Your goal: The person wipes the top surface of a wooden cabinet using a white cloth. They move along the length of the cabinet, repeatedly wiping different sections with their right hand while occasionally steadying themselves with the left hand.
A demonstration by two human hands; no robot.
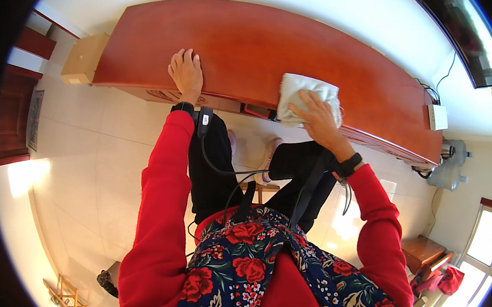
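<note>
A folded white cloth (291,86) lies over the front edge of a long reddish-brown wooden cabinet (241,42), part of it hanging past the rim. My right hand (319,118) presses down on this cloth, fingers stretched across it and thumb to the left. To the left, my left hand (187,72) rests on the cabinet top close to the same edge. It holds nothing, and its fingers are a little bent. Both wrists wear black bands, and a small black device with a cable (205,123) sits at the left one.
A cardboard box (83,58) stands beyond the cabinet's left end. At the right end are a white router-like box (437,117) with cables and large clear water bottles (448,172). A television (464,36) hangs above. A wooden stool (265,188) shows beneath me.
</note>
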